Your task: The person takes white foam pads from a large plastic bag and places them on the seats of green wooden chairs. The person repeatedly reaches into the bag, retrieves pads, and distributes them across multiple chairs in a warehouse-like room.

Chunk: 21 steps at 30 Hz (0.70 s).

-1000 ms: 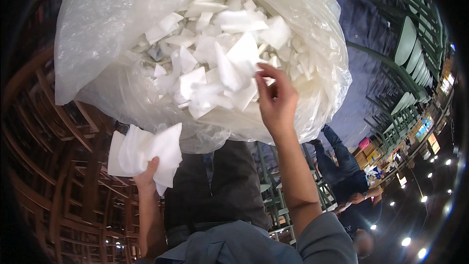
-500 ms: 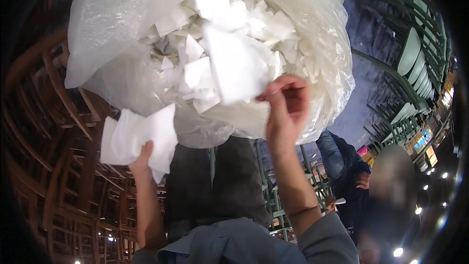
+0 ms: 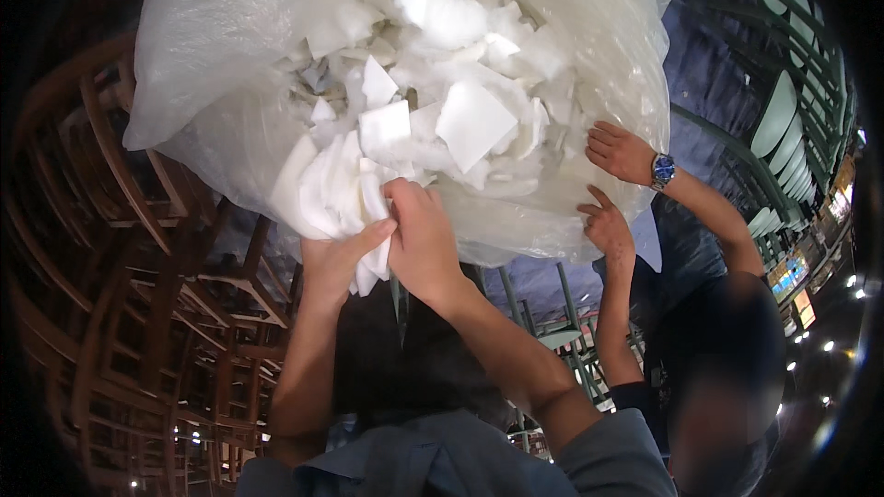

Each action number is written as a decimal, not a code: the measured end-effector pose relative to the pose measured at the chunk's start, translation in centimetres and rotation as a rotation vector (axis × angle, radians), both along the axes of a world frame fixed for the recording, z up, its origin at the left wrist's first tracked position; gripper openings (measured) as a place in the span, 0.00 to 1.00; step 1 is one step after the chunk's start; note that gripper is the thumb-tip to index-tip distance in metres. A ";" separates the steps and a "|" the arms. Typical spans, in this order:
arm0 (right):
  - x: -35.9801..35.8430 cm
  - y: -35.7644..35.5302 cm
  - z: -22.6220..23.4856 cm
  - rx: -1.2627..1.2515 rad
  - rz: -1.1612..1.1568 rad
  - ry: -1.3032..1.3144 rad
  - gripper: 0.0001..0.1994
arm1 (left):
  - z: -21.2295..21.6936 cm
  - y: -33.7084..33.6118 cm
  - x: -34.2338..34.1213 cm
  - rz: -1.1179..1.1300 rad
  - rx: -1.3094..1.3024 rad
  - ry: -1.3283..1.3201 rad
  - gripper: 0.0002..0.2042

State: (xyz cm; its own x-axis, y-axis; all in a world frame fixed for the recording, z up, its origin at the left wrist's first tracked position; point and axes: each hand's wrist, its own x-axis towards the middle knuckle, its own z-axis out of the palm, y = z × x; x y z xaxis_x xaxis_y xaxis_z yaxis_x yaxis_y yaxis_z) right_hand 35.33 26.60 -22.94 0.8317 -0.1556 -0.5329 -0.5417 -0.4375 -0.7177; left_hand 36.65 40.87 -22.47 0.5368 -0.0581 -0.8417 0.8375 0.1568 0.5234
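A bunch of soft white foam sheets (image 3: 327,189) is gripped from below by my left hand (image 3: 333,262), over the near left rim of a large translucent plastic bag (image 3: 198,64). Pressed against the near side of that bunch, my right hand (image 3: 422,237) closes its fingers on the edge of the sheets, its fingertips next to my left thumb. Inside the bag lie several torn white foam pieces, among them a squarish piece (image 3: 475,121) and a smaller block (image 3: 385,123).
A co-worker stands at the right; their watch-wearing hand (image 3: 624,156) and other hand (image 3: 608,225) are at the bag's right side. Brown wooden chairs (image 3: 120,143) crowd the left. Stacked green chairs (image 3: 783,120) stand at the far right, with bluish flooring (image 3: 704,83) beside them.
My left hand has brought the foam sheets up and right to the bag's rim. My right hand let a piece go into the bag and moved left onto the sheets. A co-worker's hands have reached the bag.
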 end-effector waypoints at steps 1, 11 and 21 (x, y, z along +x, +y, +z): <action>0.6 0.0 -0.1 -0.067 0.068 -0.077 0.11 | -0.6 0.1 0.3 -0.070 0.003 -0.098 0.27; 17.7 -7.2 -15.7 -0.888 0.021 -0.151 0.24 | -0.9 5.5 -3.0 0.363 0.214 0.204 0.35; 18.4 -10.2 -20.7 -0.852 0.124 0.113 0.24 | 0.2 6.8 -6.5 0.297 0.152 0.311 0.33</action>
State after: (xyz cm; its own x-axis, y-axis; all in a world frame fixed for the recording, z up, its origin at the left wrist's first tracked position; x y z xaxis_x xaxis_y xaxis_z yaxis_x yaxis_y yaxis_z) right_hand 53.77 16.40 -43.65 0.8182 -0.4507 -0.3570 -0.5026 -0.8622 -0.0634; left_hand 30.11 47.68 -22.25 0.2322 0.1967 -0.9526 0.8887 0.3551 0.2900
